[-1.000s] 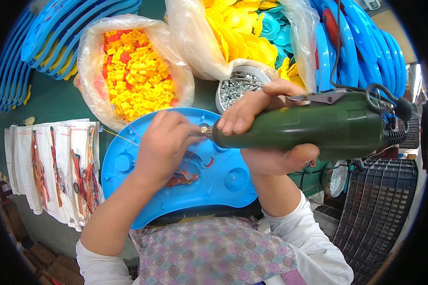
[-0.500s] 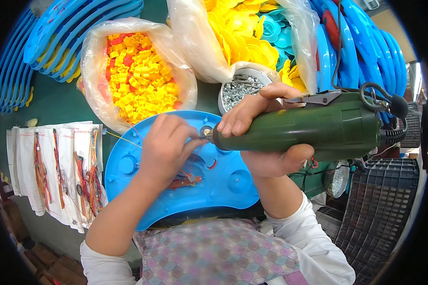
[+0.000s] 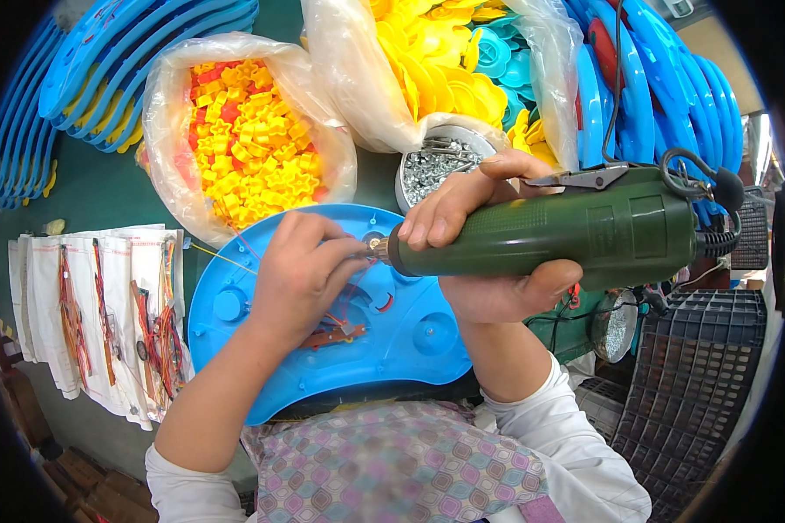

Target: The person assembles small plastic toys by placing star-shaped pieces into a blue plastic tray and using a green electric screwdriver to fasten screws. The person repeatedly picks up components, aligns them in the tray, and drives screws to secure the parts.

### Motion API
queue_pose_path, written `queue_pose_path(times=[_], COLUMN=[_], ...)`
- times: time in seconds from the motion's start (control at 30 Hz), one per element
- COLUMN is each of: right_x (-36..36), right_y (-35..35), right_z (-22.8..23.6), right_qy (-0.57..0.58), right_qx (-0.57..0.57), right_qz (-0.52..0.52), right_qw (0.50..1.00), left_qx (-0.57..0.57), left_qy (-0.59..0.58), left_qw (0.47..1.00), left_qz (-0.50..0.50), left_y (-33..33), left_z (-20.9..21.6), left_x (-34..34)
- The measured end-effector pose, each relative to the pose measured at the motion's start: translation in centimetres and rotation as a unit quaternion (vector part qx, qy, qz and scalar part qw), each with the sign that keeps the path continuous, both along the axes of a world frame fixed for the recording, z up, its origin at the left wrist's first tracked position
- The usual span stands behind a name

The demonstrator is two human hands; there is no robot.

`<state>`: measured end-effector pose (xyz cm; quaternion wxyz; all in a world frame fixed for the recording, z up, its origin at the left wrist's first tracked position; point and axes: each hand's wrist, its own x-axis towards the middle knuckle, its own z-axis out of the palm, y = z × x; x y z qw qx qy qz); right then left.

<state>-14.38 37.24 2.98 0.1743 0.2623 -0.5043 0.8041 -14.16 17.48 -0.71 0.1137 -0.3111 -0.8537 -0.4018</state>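
Observation:
A green electric screwdriver (image 3: 549, 231) lies sideways in my right hand (image 3: 497, 295), whose fingers wrap over its body and whose thumb rests along the near side. Its bit end points left, toward my left hand (image 3: 298, 266). There the thumb and fingertips of my left hand pinch together right at the bit. Whatever small piece they may hold is hidden. Both hands are over a curved blue plastic shell (image 3: 392, 349) with round posts. Inside the shell sit a small brown circuit board (image 3: 336, 336) and thin red wires, partly covered by my left hand.
Beyond the shell are a bag of yellow and red star-shaped pieces (image 3: 253, 148), a bowl of screws (image 3: 427, 179) and a bag of yellow and teal parts (image 3: 436, 78). Blue shells (image 3: 161, 65) are stacked at both sides. Wire bundles (image 3: 74, 314) lie on white sheets at left.
My left fingertips have shifted slightly at the bit, and more of the metal bit end shows. The shell appears a little further left. The screwdriver stays in my right hand.

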Motion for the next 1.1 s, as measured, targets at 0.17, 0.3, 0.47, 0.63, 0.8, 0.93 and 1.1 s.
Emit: queue_pose_path(times=[0.17, 0.3, 0.47, 0.63, 0.8, 0.93, 1.1], right_x=[0.0, 0.2, 0.7, 0.8, 0.5, 0.4, -0.2], right_y=[0.1, 0.2, -0.1, -0.1, -0.4, -0.6, 0.0], right_z=[-0.1, 0.0, 0.2, 0.0, -0.3, -0.2, 0.3], right_qy=[0.009, 0.006, -0.024, -0.061, -0.065, -0.086, -0.087], right_qx=[0.005, 0.016, 0.021, 0.041, 0.050, 0.061, 0.142], right_qz=[0.008, 0.020, 0.006, -0.019, -0.032, -0.047, -0.014], right_qw=[1.000, 1.000, 0.999, 0.997, 0.996, 0.993, 0.986], left_qx=[-0.004, -0.012, -0.026, -0.037, -0.032, -0.032, -0.032], left_qy=[0.019, 0.040, 0.067, -0.005, -0.021, -0.026, -0.029], left_qw=[1.000, 0.999, 0.997, 0.999, 0.999, 0.999, 0.999], left_qz=[0.000, 0.011, 0.027, 0.018, 0.011, 0.018, 0.024], left_y=[0.2, 0.2, 0.3, -0.6, -0.5, -0.4, -0.2], left_z=[0.3, 0.3, 0.2, -0.5, -0.6, -0.5, -0.7], left_x=[0.1, 0.3, 0.2, -0.2, -0.3, -0.2, -0.1])
